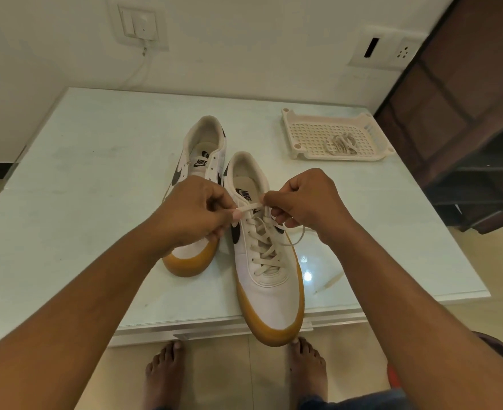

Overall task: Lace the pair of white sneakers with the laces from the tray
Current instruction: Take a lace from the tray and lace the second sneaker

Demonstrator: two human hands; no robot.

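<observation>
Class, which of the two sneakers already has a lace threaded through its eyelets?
The nearer sneaker: a lace crisscrosses it; the farther sneaker shows bare eyelets.

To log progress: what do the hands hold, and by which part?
Left hand and right hand pinch the cream flat shoelace of the nearer white sneaker by its loose upper part.

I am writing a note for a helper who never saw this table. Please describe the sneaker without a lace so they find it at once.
On the pale table, two white sneakers with tan soles lie side by side. The one meant is the left sneaker, farther back, partly behind the left hand. Unlike the right sneaker, which carries a crossed lace, its eyelets are bare.
</observation>
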